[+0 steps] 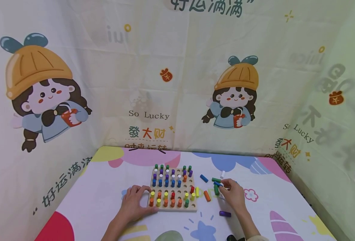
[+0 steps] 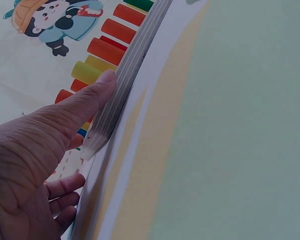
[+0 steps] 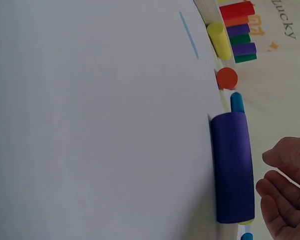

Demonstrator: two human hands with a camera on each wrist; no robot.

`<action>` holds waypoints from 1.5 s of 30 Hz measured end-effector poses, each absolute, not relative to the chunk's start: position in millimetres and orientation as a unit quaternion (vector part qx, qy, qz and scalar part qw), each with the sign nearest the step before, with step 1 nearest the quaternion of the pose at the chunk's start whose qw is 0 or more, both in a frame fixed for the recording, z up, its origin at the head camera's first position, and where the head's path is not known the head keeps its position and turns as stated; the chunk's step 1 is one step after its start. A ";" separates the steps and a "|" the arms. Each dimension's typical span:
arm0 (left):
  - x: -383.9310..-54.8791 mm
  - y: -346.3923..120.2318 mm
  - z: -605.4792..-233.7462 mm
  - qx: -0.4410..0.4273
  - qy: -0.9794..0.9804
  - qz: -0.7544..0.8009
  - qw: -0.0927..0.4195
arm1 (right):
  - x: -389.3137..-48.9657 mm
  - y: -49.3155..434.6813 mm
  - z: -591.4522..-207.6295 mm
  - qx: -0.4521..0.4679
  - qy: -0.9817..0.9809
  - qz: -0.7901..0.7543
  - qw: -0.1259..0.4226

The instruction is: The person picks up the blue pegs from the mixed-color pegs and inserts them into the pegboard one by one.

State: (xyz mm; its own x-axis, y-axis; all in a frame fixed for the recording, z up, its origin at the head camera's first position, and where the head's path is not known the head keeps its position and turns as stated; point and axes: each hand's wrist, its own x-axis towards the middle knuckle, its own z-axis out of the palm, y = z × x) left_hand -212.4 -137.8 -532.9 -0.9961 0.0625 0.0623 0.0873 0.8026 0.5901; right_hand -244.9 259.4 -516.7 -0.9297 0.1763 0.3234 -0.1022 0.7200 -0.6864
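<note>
A wooden pegboard [image 1: 177, 210] with upright coloured pegs lies flat on the table. My left hand [image 1: 134, 203] grips its front left corner. The left thumb [image 2: 102, 87] presses the board's front side; the index fingertip touches the left edge in the head view. Right of the board, my right hand [image 1: 233, 194] is over loose pegs. Its fingertips overlap a small blue peg [image 1: 217, 183] in the head view. In the right wrist view, thumb and fingers stand apart with nothing visible between them. Two green pegs, [image 1: 216, 180] one horizontal, lie right there.
Near the board's right side lie a yellow peg [image 1: 197, 192], an orange peg [image 1: 207, 196] and a blue peg [image 1: 204, 178]. A white peg [image 1: 223, 174] lies farther back, a purple peg [image 1: 225, 214] nearer me. Printed cloth [image 1: 183, 100] hangs behind the table.
</note>
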 end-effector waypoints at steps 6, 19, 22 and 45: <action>-211.9 -137.9 -532.6 -0.039 -0.948 -0.314 0.019 | -248.8 262.4 -516.9 -0.021 -0.918 0.359 0.164; -212.3 -137.6 -532.2 -0.040 -0.950 -0.309 0.019 | -257.2 263.5 -515.3 -0.016 -0.936 0.326 0.128; -212.6 -137.3 -531.6 -0.040 -0.950 -0.309 0.019 | -258.2 263.2 -514.2 -0.017 -0.938 0.325 0.119; -212.5 -139.5 -535.1 -0.042 -0.949 -0.313 0.023 | -259.1 264.5 -517.5 -0.010 -0.936 0.329 0.124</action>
